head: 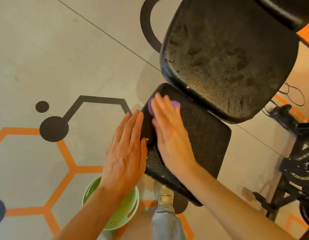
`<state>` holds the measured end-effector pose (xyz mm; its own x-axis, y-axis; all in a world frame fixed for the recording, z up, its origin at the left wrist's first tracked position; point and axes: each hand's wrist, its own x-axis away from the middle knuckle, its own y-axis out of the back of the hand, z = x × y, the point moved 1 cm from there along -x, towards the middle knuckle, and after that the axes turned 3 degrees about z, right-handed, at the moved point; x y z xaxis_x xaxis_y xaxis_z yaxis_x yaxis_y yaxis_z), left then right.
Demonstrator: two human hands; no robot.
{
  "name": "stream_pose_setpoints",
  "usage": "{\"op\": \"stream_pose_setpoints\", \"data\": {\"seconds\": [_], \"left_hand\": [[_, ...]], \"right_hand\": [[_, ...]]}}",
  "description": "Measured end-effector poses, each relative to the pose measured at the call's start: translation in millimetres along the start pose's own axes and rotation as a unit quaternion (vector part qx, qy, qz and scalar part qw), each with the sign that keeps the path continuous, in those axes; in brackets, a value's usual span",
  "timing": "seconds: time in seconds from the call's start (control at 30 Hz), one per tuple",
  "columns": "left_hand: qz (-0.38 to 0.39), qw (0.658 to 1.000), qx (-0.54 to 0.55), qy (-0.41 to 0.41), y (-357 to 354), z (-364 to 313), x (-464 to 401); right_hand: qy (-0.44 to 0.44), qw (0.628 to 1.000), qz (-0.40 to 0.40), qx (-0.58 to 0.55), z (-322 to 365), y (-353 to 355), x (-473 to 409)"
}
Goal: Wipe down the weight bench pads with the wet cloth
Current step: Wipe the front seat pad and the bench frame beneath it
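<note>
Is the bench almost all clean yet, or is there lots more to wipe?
Hard to call any pad finished. Right now the right hand presses the purple cloth flat on the small seat pad, at its far corner, while the left hand rests against that pad's edge. The big back pad shows smudgy marks, so it probably needs wiping too. The green bowl sits on the floor below.

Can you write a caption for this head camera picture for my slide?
Right hand presses a purple cloth flat on the black seat pad; left hand rests at its edge.
</note>
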<state>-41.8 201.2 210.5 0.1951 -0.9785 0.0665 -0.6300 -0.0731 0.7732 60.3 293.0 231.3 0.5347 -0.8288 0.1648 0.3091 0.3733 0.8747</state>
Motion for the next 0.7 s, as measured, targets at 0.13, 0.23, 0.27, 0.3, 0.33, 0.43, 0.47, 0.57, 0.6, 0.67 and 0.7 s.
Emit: {"op": "stream_pose_setpoints", "data": {"seconds": [0.13, 0.23, 0.27, 0.3, 0.33, 0.43, 0.47, 0.57, 0.6, 0.67, 0.7], "left_hand": [[0.004, 1.000, -0.019, -0.005, 3, -1, -2], [0.007, 1.000, -0.023, -0.003, 3, -1, -2], [0.008, 1.000, -0.021, 0.000, 4, -2, -2], [0.009, 1.000, -0.018, 0.000, 4, -2, -1], [0.011, 1.000, -0.018, -0.003, 4, -2, -1], [0.015, 0.999, -0.030, -0.004, 4, -3, 0], [0.018, 0.999, -0.032, 0.004, 5, -4, -1], [0.014, 0.998, -0.053, 0.013, 6, -6, -2], [0.013, 0.998, -0.058, 0.011, 6, -6, -2], [0.015, 0.998, -0.057, 0.012, 5, -6, -1], [0.018, 0.998, -0.053, 0.012, 6, -5, -1]], "right_hand": [[0.074, 0.997, 0.024, 0.009, -21, 9, -15], [-0.035, 0.997, -0.043, -0.054, -18, 6, -47], [-0.038, 0.997, -0.047, -0.053, -14, -1, -33], [-0.012, 0.998, -0.034, -0.042, -7, -9, -9], [0.028, 0.999, -0.008, -0.020, -1, -16, 20], [0.100, 0.994, 0.037, -0.018, -7, -17, 47], [0.091, 0.995, 0.024, -0.038, -12, -11, 24], [0.003, 0.997, -0.055, -0.055, -14, 4, -47], [-0.013, 0.996, -0.072, -0.055, -11, 2, -48], [-0.001, 0.996, -0.045, -0.074, -3, -9, -12], [0.024, 0.997, -0.021, -0.074, 1, -13, 16]]}}
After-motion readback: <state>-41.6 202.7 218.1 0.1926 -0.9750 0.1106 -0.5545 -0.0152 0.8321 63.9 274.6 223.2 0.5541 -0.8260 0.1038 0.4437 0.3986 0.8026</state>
